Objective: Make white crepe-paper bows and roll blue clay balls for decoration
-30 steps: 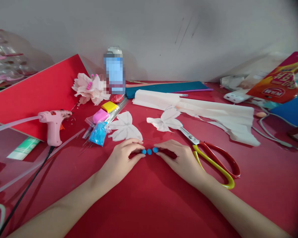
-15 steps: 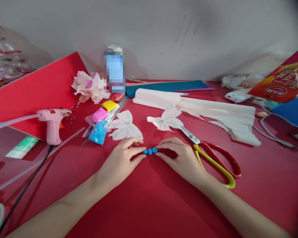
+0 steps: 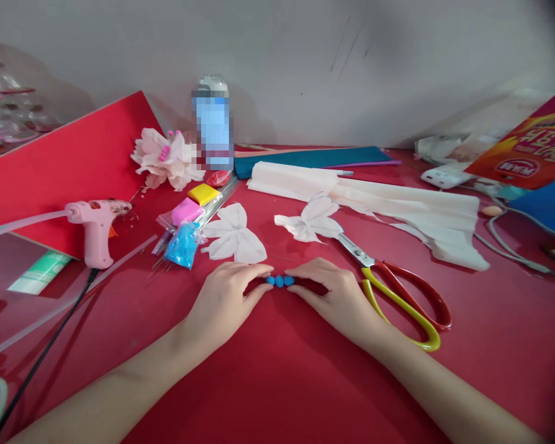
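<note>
From my head camera, three small blue clay balls (image 3: pixel 280 281) sit in a tight row on the red tabletop (image 3: pixel 277 382), touching one another, directly between my hands. My left hand (image 3: pixel 224 299) comes in from 7 o'clock and my right hand (image 3: pixel 333 296) from 5 o'clock. Both are curved, fingers close together, their tips at either end of the row; I cannot tell whether they are pressing the balls or only touching them.

A white paper butterfly cutout (image 3: pixel 234 237) lies at 11 o'clock, a second (image 3: pixel 312 219) at 1 o'clock. Red-and-yellow-handled steel scissors (image 3: pixel 393 290) lie at 3 o'clock, beside my right hand. A pink hot-glue gun (image 3: pixel 95 231) lies at 9 o'clock. Far off at 11 o'clock, a pixelated bottle (image 3: pixel 213 129) is unreadable. A printed orange-and-red packet (image 3: pixel 522 151) is cut off by the right edge.
</note>
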The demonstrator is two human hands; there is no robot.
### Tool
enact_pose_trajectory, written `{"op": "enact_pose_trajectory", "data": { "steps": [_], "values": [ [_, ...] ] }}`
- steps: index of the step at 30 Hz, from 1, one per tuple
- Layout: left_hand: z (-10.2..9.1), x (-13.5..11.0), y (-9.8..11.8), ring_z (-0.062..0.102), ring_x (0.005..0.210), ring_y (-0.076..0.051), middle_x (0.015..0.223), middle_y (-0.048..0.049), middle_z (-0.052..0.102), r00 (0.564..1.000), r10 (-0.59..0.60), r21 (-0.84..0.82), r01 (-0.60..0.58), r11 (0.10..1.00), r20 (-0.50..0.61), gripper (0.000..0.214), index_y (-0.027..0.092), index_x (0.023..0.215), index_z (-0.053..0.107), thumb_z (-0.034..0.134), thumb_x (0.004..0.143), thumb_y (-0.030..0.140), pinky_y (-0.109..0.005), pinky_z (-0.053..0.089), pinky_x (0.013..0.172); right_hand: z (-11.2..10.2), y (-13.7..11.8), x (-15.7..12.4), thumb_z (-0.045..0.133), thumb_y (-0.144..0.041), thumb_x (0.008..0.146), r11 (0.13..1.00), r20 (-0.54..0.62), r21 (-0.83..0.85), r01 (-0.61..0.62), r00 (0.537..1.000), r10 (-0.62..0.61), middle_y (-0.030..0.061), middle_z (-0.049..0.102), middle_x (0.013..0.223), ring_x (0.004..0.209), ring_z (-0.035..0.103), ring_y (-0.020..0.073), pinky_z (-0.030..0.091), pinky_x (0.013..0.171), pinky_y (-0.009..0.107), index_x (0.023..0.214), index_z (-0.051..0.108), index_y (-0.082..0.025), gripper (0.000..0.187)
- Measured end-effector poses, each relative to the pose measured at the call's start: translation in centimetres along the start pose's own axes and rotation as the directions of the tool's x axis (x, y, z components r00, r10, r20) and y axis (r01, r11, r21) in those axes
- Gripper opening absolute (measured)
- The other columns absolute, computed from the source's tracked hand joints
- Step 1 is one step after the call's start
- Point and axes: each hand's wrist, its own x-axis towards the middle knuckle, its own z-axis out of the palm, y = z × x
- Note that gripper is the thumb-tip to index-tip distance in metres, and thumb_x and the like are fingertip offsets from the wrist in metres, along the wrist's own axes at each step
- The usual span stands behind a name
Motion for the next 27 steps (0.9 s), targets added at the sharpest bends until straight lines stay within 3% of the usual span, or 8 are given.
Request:
{"op": "enact_pose_trajectory", "data": {
  "steps": [7, 17, 23, 27],
  "values": [
    [-0.36, -0.3, 0.13, 0.065, 0.092, -0.022, 0.1, -0.0014, 0.072, 1.0, 0.019, 0.035, -0.019, 0.999, 0.007, 0.028, 0.021, 0.107, 0.063, 0.065, 0.079, 0.02, -0.039, 0.054, 0.081, -0.12, 0.17, -0.18, 0.064, -0.019, 0.081, 0.999, -0.021, -0.04, 0.021, 1.0, -0.022, 0.0047, 0.07, 0.098, 0.091, 0.063, 0.0188, 0.053, 0.082, 0.033, 0.103, 0.068, -0.02, 0.022],
    [-0.03, -0.27, -0.05, 0.066, 0.083, -0.021, 0.09, -0.0022, 0.073, 0.994, 0.105, 0.107, -0.101, 0.989, -0.032, 0.023, 0.019, 0.103, 0.064, 0.065, 0.08, 0.02, -0.039, 0.052, 0.08, 0.24, 0.26, -0.11, 0.063, -0.018, 0.082, 0.996, -0.044, -0.074, 0.058, 0.997, -0.061, 0.0054, 0.069, 0.092, 0.087, 0.063, 0.0186, 0.054, 0.078, 0.033, 0.095, 0.069, -0.019, 0.015],
    [-0.37, -0.38, 0.06, 0.065, 0.089, -0.021, 0.098, -0.0032, 0.072, 0.987, 0.154, 0.101, -0.149, 0.984, -0.048, 0.022, 0.019, 0.102, 0.067, 0.065, 0.081, 0.028, -0.038, 0.051, 0.081, -0.13, 0.3, -0.51, 0.064, -0.021, 0.082, 0.994, -0.034, -0.094, 0.055, 0.998, -0.059, 0.0069, 0.068, 0.1, 0.093, 0.062, 0.0193, 0.053, 0.083, 0.034, 0.106, 0.067, -0.017, 0.024],
    [-0.37, -0.11, 0.15, 0.064, 0.091, -0.02, 0.099, -0.0014, 0.071, 0.996, 0.086, 0.052, -0.086, 0.995, -0.012, 0.016, 0.022, 0.096, 0.07, 0.059, 0.085, 0.025, -0.037, 0.05, 0.083, 0.05, 0.44, -0.44, 0.06, -0.02, 0.085, 0.993, -0.018, -0.086, 0.077, 0.997, -0.079, 0.0068, 0.068, 0.099, 0.092, 0.061, 0.0186, 0.053, 0.081, 0.033, 0.106, 0.068, -0.019, 0.022]
  ]
}}
